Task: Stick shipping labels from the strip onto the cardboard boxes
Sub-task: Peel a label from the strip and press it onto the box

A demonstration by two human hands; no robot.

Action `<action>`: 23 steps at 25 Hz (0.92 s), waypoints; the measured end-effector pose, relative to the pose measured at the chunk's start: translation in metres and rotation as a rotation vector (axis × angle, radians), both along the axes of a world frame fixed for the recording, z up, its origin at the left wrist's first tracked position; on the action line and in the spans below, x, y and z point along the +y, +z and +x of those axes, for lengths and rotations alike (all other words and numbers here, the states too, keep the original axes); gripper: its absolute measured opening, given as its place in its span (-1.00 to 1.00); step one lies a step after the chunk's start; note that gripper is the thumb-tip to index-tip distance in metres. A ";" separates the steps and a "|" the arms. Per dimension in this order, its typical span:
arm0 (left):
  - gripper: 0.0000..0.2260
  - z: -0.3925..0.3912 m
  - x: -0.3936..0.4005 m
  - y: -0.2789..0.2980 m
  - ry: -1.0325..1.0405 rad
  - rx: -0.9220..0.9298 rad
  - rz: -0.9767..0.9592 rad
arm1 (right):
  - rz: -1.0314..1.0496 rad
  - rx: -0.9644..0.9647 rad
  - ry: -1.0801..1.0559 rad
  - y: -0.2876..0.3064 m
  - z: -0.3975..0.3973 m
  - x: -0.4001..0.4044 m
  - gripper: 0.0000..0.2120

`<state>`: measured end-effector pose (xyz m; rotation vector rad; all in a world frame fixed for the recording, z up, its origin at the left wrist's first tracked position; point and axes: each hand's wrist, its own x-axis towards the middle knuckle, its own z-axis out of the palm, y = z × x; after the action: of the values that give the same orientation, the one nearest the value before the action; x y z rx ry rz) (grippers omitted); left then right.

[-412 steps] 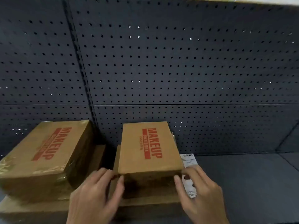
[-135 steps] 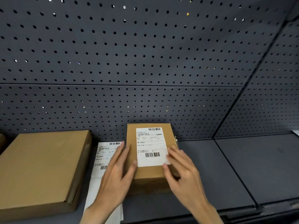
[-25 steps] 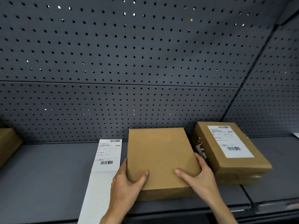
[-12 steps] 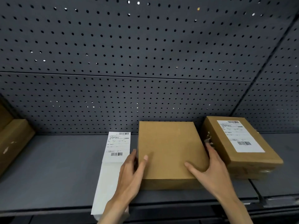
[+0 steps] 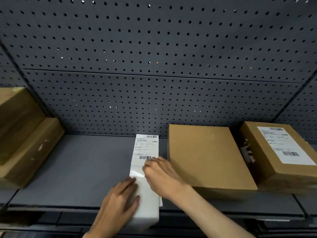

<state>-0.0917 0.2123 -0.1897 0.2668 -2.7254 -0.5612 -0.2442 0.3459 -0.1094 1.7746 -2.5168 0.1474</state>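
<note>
A white label strip (image 5: 145, 162) lies lengthwise on the grey shelf (image 5: 82, 169), one printed label at its far end and bare backing hanging over the front edge. My left hand (image 5: 120, 201) presses flat on the strip's near part. My right hand (image 5: 163, 176) has its fingertips at the near edge of the printed label, just below the barcode; whether it pinches the label I cannot tell. A plain cardboard box (image 5: 207, 155) sits right of the strip, untouched. Further right stands a box with a label stuck on top (image 5: 281, 152).
Stacked cardboard boxes (image 5: 22, 138) stand at the far left of the shelf. A dark pegboard wall (image 5: 154, 66) closes the back. The shelf's front edge (image 5: 51, 208) runs just below my hands.
Both hands have left the plain box and moved left onto the label strip. The view has shifted left, so the boxes now sit further right.
</note>
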 end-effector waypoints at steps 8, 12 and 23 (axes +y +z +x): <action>-0.80 -0.006 -0.001 0.008 -0.038 0.058 -0.078 | 0.248 -0.103 -0.121 0.001 -0.020 -0.051 -0.77; -0.86 -0.012 -0.003 0.009 -0.024 0.075 -0.046 | 0.270 -0.034 -0.099 0.004 -0.016 -0.054 -0.80; -0.80 -0.023 -0.015 0.006 0.091 -0.004 0.209 | 0.282 0.012 -0.022 0.005 -0.011 -0.052 -0.83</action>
<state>-0.1148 0.1970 -0.1833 0.4418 -2.6437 -0.8213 -0.2557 0.2938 -0.1042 1.8302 -2.6573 -0.2303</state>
